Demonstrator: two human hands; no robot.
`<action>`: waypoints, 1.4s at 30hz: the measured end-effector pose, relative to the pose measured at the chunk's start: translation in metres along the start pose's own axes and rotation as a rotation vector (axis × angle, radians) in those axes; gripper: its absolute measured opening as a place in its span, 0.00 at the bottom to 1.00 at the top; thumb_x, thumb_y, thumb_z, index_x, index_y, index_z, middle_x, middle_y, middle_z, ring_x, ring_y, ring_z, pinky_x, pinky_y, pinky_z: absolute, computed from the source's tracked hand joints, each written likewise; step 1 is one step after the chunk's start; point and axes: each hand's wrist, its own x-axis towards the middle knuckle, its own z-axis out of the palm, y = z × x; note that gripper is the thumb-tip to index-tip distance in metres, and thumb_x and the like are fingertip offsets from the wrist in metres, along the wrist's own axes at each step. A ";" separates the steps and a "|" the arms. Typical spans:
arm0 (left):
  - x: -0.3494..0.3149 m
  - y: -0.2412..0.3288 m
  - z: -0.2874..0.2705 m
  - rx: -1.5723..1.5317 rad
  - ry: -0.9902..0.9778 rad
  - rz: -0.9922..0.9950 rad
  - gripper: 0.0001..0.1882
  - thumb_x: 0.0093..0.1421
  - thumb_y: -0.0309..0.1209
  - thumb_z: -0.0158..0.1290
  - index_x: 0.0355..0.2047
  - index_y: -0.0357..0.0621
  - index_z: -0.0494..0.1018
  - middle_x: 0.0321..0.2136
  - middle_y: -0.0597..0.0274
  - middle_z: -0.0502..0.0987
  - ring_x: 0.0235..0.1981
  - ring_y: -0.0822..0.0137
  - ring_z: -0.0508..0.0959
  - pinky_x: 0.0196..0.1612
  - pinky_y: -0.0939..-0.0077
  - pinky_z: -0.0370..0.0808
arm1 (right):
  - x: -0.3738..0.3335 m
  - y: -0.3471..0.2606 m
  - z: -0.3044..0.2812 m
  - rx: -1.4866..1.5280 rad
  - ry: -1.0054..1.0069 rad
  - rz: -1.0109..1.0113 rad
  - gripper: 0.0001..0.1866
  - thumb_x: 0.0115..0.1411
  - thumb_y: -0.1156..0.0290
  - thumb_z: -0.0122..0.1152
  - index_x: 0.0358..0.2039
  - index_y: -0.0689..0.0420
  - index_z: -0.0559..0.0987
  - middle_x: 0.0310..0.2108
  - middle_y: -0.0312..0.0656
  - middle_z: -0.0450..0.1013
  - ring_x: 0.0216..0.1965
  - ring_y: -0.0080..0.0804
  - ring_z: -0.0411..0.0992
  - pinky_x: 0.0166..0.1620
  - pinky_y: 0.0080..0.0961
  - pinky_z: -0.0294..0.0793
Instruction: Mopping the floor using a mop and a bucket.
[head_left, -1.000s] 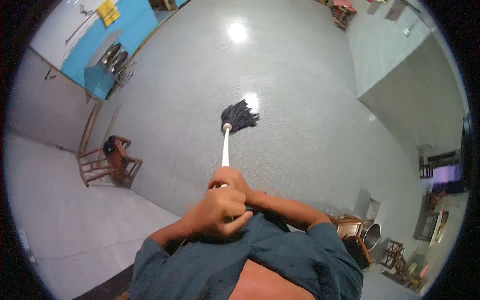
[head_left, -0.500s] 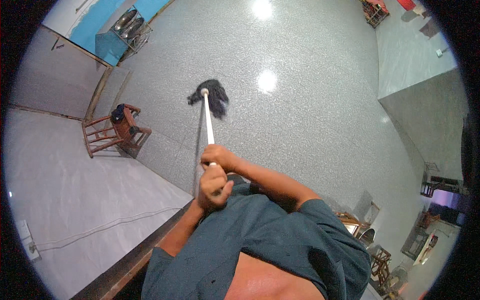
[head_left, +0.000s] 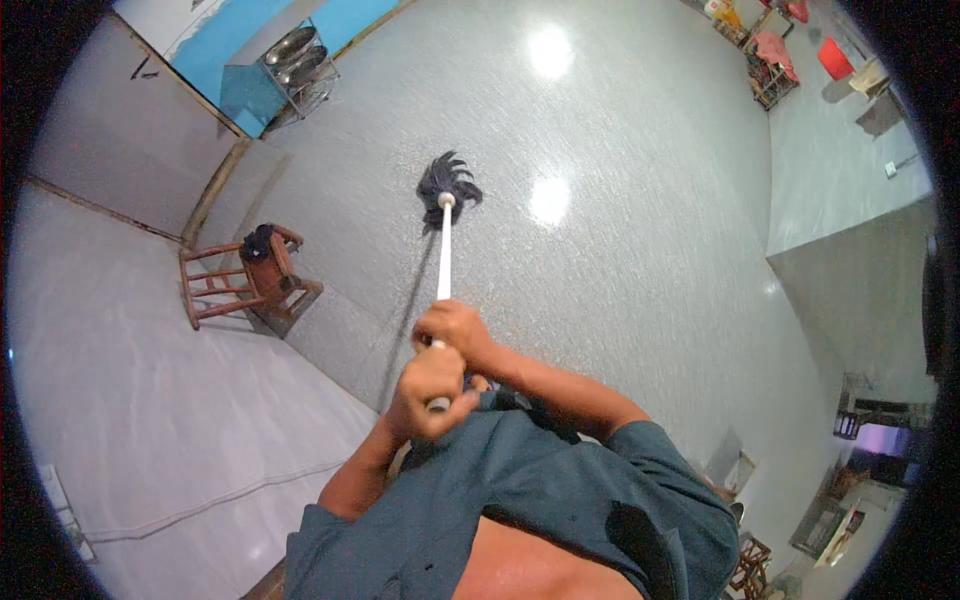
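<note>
Both my hands grip the white handle of a mop [head_left: 445,265], one behind the other. My left hand [head_left: 430,388] is wrapped round the handle's near end, whose tip shows beside the thumb. Just ahead of it, my right hand [head_left: 455,332] closes round the shaft, the right forearm reaching across from the right. At the far end of the handle, the dark stringy mop head [head_left: 440,185] lies on the grey speckled floor [head_left: 620,270], its strands fanned out toward the far side and the right.
A brown wooden chair [head_left: 262,275] with a dark cloth on it stands by the left wall. Farther off at the left is a metal rack [head_left: 300,75] holding pans. A rack with a pink cloth [head_left: 772,65] stands at the far right. Wooden furniture [head_left: 750,568] sits at the lower right.
The mop head has shifted right, and its strands now fan away instead of trailing toward me. Both hands have moved slightly right and nearer, still gripping the handle. The view has shifted a little.
</note>
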 end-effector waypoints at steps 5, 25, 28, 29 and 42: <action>-0.013 0.050 -0.045 -0.301 -0.038 0.038 0.15 0.45 0.24 0.56 0.09 0.41 0.61 0.11 0.60 0.62 0.16 0.61 0.65 0.22 0.68 0.60 | 0.021 -0.060 0.010 0.128 -0.044 -0.067 0.06 0.42 0.65 0.60 0.23 0.49 0.75 0.16 0.37 0.66 0.23 0.39 0.68 0.26 0.34 0.68; 0.083 -0.214 -0.016 0.165 0.340 -0.090 0.11 0.50 0.23 0.51 0.15 0.37 0.62 0.15 0.58 0.63 0.23 0.61 0.65 0.34 0.68 0.64 | 0.086 0.236 0.003 -0.072 -0.097 0.069 0.12 0.44 0.70 0.59 0.32 0.58 0.74 0.38 0.49 0.69 0.43 0.49 0.67 0.47 0.36 0.67; 0.098 -0.194 -0.019 0.257 0.263 -0.036 0.12 0.50 0.24 0.51 0.13 0.37 0.62 0.15 0.58 0.62 0.22 0.60 0.65 0.35 0.67 0.65 | 0.097 0.251 -0.004 -0.066 -0.108 0.129 0.14 0.46 0.69 0.62 0.35 0.57 0.73 0.40 0.51 0.69 0.46 0.54 0.65 0.52 0.40 0.64; 0.098 -0.179 -0.020 0.263 0.283 -0.053 0.12 0.50 0.24 0.51 0.13 0.37 0.62 0.15 0.58 0.62 0.22 0.60 0.65 0.35 0.67 0.65 | 0.101 0.251 -0.005 -0.053 -0.131 0.125 0.14 0.46 0.69 0.62 0.35 0.57 0.73 0.40 0.51 0.69 0.46 0.54 0.65 0.52 0.40 0.64; 0.018 0.023 -0.035 0.362 0.932 -0.356 0.07 0.48 0.18 0.48 0.16 0.32 0.64 0.18 0.54 0.70 0.24 0.59 0.71 0.34 0.68 0.68 | 0.116 0.096 0.112 0.453 -0.797 -0.318 0.07 0.45 0.69 0.58 0.26 0.54 0.75 0.26 0.43 0.72 0.34 0.44 0.69 0.42 0.37 0.65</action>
